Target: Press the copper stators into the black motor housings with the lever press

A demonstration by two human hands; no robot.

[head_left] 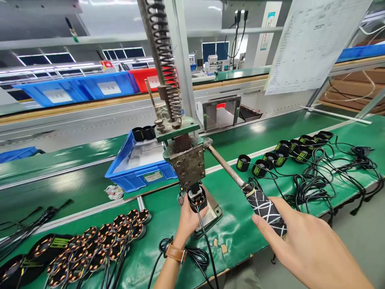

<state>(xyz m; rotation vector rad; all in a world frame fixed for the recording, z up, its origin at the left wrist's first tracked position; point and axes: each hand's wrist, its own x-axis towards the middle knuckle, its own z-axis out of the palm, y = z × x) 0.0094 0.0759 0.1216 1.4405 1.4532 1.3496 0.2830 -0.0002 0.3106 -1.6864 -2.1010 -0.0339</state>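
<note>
My left hand, with a brown strap at the wrist, grips a black round housing under the ram of a hand press. A black cable runs from the housing down over the bench edge. Wrapped around the press lever's patterned grip is my right hand; the lever slants down to the right. Left of my left arm lie several copper-wound motor cores with wires. Part of the housing is hidden by my left fingers and the press.
A blue bin stands behind the press, with a crumpled wrapper beside it. Several black cylindrical housings with coiled cables lie at the right. Paper sheets hang at the upper right. A tall spring rises above the press.
</note>
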